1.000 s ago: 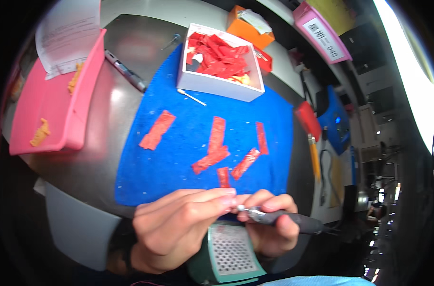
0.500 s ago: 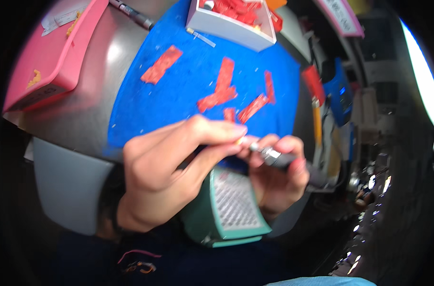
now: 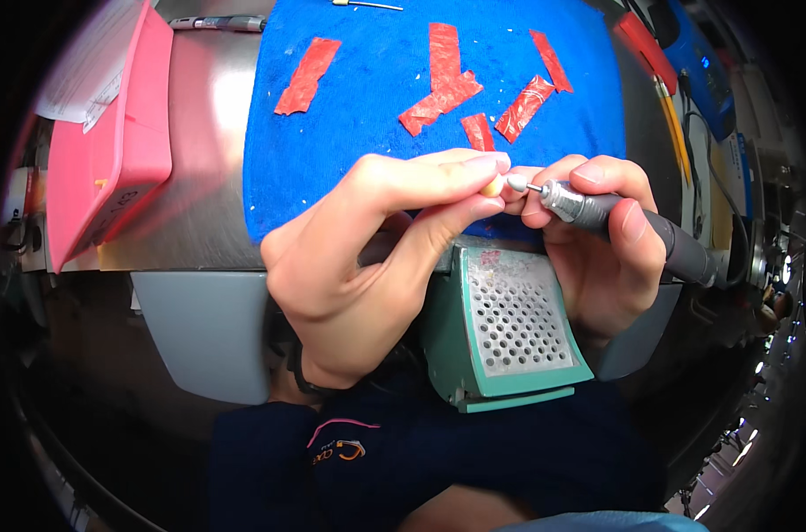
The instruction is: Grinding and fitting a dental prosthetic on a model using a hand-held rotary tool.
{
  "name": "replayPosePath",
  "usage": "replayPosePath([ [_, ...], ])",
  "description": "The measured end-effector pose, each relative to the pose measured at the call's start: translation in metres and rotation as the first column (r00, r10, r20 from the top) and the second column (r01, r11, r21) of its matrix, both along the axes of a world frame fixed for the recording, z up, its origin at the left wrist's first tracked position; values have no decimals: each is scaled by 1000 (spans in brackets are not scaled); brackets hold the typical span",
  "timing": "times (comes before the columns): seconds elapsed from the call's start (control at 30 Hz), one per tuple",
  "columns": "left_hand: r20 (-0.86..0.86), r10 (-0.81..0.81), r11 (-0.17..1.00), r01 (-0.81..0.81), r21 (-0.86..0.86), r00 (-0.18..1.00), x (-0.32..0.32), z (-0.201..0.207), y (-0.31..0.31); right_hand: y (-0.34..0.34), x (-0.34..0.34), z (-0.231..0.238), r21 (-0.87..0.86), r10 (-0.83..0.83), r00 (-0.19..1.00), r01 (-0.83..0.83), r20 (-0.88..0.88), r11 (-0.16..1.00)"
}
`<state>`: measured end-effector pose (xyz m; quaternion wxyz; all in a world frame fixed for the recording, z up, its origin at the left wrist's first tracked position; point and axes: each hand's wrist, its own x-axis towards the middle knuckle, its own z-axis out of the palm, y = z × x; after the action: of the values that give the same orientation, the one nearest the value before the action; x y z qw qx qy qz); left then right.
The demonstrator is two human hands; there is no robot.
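Between thumb and fingertips, my left hand [image 3: 350, 248] pinches a small cream-coloured piece [image 3: 493, 187] that looks like a dental crown; the fingers mostly hide it. My right hand [image 3: 611, 257] is wrapped round a dark grey rotary handpiece [image 3: 682, 248] with a silver collar. From its tip a pale pointed bit [image 3: 517, 183] faces the crown, very close to it; whether they touch I cannot tell. Both hands meet above the near edge of a blue cloth [image 3: 358, 146]. Just below them stands a green box [image 3: 447, 341] with a perforated metal plate [image 3: 522, 310].
Several red strips [image 3: 308, 78] lie scattered over the cloth. A pink tray [image 3: 146, 142] stands at the left, near a grey pen-like tool [image 3: 217, 24]. Yellow sticks [image 3: 673, 133] and a blue device [image 3: 700, 66] are at the right. A grey panel [image 3: 203, 337] juts out below the table edge.
The whole view has shifted, and the white box of red pieces has left the picture. Both hands keep their grips; the bit and crown now show more sharply.
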<state>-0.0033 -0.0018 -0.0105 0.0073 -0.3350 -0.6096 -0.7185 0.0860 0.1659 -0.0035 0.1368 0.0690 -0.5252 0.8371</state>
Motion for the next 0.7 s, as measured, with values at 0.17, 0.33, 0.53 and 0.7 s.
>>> replayPosePath([
  [0.17, 14, 4, 1000, -4, 22, 1000, 2, 1, -2, 0, -1, 1, 37, 5, 1000, -5, 8, 999],
  [0.33, 14, 15, 999, -16, 35, 1000, 2, -1, -3, -3, -2, 3, 48, 11, 1000, -12, 21, 999],
  [0.53, 11, 14, 999, -14, 29, 1000, 1, -2, -2, -5, -1, 5, 50, -12, 999, 10, 36, 999],
  [0.7, 34, -1, 999, -1, 39, 999, 1, -3, -3, -7, -1, 5, 28, -17, 1000, 16, 20, 999],
])
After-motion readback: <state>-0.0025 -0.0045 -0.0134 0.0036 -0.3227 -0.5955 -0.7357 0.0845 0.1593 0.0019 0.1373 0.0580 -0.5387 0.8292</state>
